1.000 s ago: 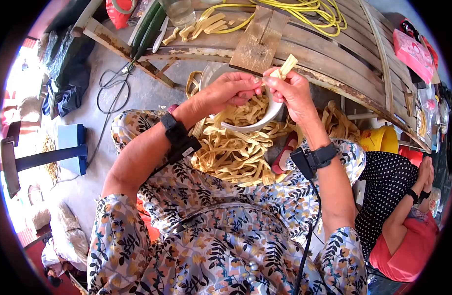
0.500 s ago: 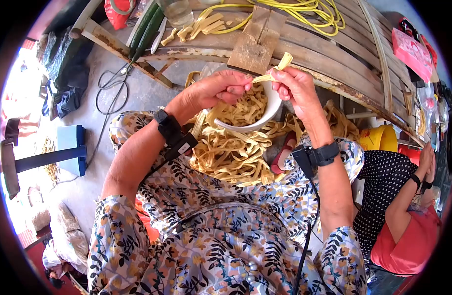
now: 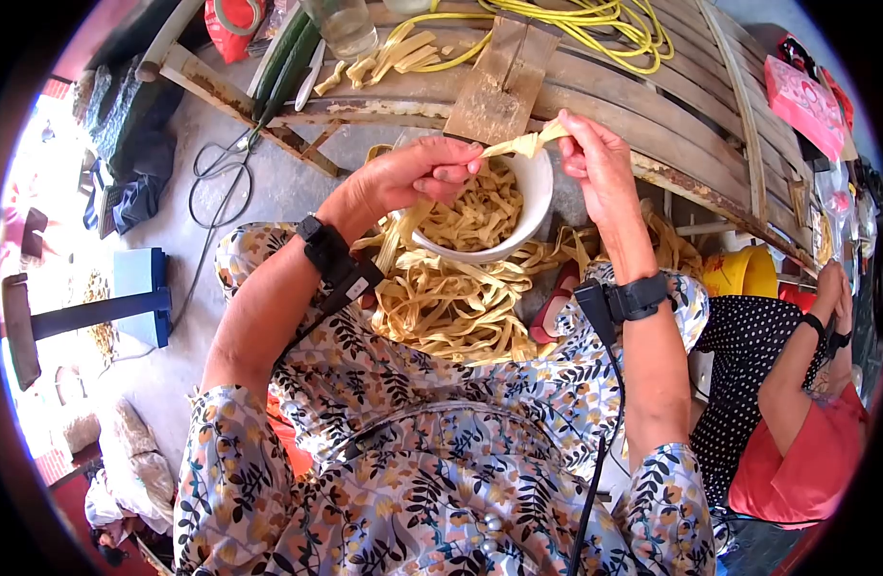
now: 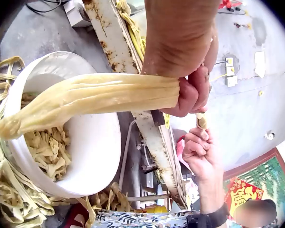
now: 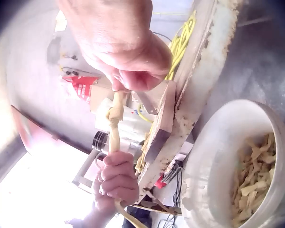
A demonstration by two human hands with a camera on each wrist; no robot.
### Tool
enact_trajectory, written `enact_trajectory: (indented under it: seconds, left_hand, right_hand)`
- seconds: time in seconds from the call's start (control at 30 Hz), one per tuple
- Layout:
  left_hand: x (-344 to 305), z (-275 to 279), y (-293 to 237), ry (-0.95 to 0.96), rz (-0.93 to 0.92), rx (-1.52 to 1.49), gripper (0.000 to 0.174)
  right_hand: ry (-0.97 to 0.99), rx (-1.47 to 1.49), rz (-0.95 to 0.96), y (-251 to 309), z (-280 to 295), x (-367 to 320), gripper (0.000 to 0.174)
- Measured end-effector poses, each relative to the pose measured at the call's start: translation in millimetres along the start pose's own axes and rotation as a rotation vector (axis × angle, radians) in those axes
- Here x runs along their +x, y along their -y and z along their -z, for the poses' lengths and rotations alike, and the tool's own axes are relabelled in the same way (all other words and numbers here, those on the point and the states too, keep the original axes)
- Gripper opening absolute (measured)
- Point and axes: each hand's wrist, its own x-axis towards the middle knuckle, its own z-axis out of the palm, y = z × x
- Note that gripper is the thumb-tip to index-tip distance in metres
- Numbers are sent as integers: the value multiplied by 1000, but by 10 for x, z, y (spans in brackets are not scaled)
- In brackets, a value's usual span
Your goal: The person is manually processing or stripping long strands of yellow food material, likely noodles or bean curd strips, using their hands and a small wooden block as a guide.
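Left hand point(image 3: 413, 178) sits center-top of the head view, fingers curled tight round a pale yellow strip bundle point(image 3: 518, 144). Right hand point(image 3: 595, 158) is just right of it, fingertips pinching the other end of the same bundle. The bundle is stretched between the 2 hands, right above the far rim of the white bowl point(image 3: 540, 206).

Left wrist view: left hand point(image 4: 185, 47) at top, fist clamped on the strip bundle point(image 4: 95, 97). The loose end fans out to the left over the bowl point(image 4: 99, 142). Right hand point(image 4: 199, 147) is lower right, pinching a small twisted end.

Right wrist view: right hand point(image 5: 118, 47) at top, left hand point(image 5: 116, 178) below it, twisted strip bundle point(image 5: 115, 128) running between them. Bowl point(image 5: 213, 156) is lower right, with cut strips inside.

The bowl rests on a strip pile point(image 3: 451, 307) on the person's lap, center frame.

Wooden slatted desk point(image 3: 633, 106) runs across the top, carrying a wood block point(image 3: 494, 86), a yellow cord point(image 3: 595, 19) and a glass jar point(image 3: 346, 24). A 2nd person point(image 3: 758, 365) in a dotted top sits at the right edge.
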Motion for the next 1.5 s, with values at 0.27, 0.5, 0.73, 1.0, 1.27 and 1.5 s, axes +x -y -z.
enact_trajectory:
  seconds: [0.27, 0.5, 0.73, 1.0, 1.27, 1.5]
  left_hand:
    - [-43, 50, 31, -25, -50, 44, 22]
    - [-37, -74, -106, 21, -86, 108, 23]
    - [-26, -138, -241, -62, -130, 347, 23]
    - [98, 25, -694, -522, -444, 1019, 21]
    - [549, 291, -764, -810, -710, 1094, 19]
    - [560, 280, -787, -842, -730, 1099, 18]
  right_hand:
    - [-137, -37, 160, 197, 386, 46, 24]
    - [301, -196, -110, 75, -94, -136, 42]
    - [197, 101, -73, 33, -186, 12, 19]
    - [-47, 122, 89, 133, -94, 447, 17]
    - [-167, 156, 179, -30, -160, 736, 18]
    - [-173, 163, 179, -34, -174, 766, 17]
